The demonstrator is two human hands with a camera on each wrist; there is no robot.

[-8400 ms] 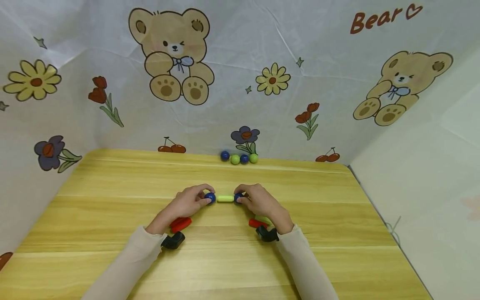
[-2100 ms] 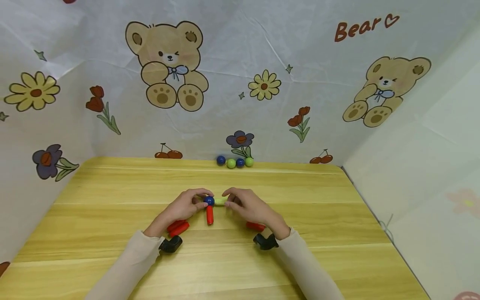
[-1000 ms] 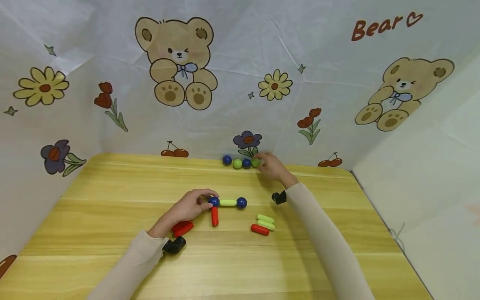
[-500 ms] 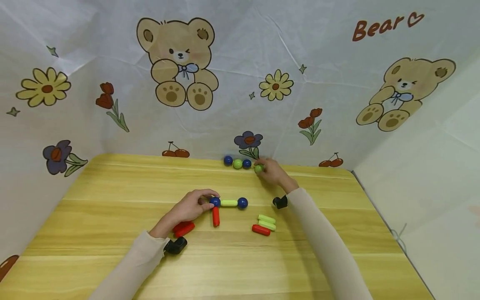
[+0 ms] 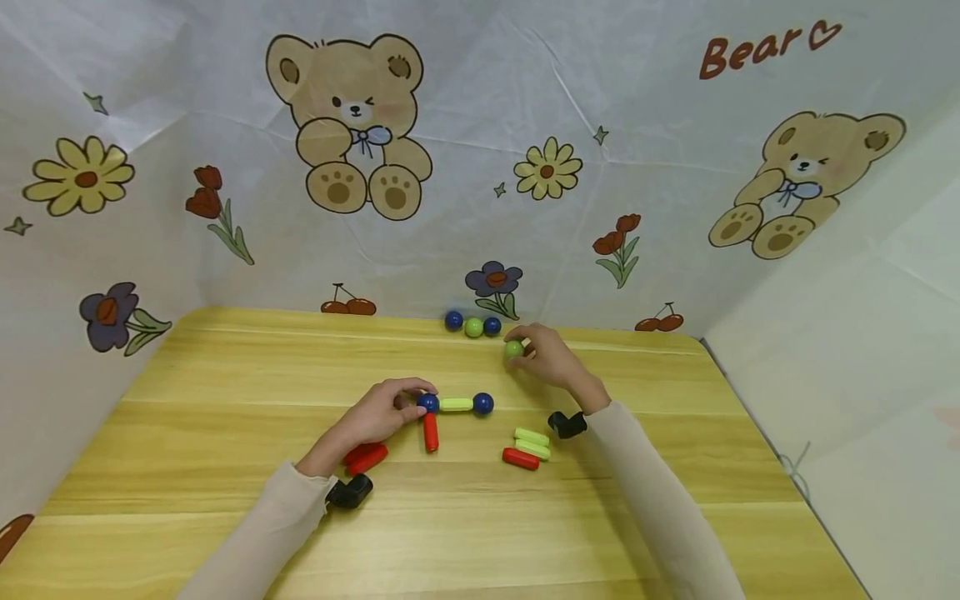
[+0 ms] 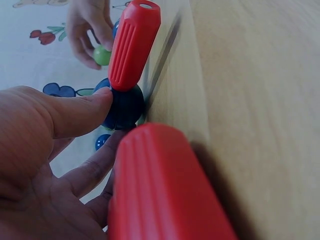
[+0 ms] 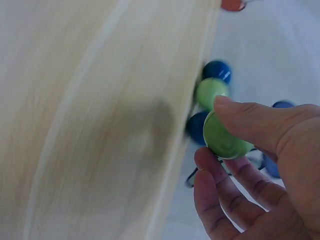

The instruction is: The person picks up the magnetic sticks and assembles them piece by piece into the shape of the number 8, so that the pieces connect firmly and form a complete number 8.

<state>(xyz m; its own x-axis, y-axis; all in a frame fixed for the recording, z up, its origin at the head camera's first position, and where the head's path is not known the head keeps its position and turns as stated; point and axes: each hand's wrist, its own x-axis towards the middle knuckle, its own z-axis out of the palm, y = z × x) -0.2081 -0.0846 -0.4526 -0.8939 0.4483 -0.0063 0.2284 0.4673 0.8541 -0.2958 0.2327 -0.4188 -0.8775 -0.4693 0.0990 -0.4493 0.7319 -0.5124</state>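
My left hand (image 5: 381, 411) pinches a dark blue ball (image 5: 428, 403) between thumb and fingers. A red ribbed rod (image 5: 431, 433) joins that ball and points toward me; a yellow-green rod (image 5: 456, 405) runs right from it to a second blue ball (image 5: 483, 403). In the left wrist view the red rod (image 6: 134, 45) has a metallic disc at its tip. Farther back, my right hand (image 5: 551, 357) grips a green ball (image 5: 513, 349) by thumb and fingertips, held over the table in the right wrist view, where the green ball (image 7: 224, 136) overlaps the row behind.
Against the patterned backdrop stand two blue balls and a green ball (image 5: 473, 327) in a row. Two yellow-green rods (image 5: 532, 450) and a red rod (image 5: 521, 458) lie right of centre. More red rods (image 5: 367, 459) lie beside the left wrist on the wooden table (image 5: 420, 533).
My right hand left the built piece, took the rightmost green ball from the back row and drew it toward me. The left hand keeps its pinch on the blue ball.
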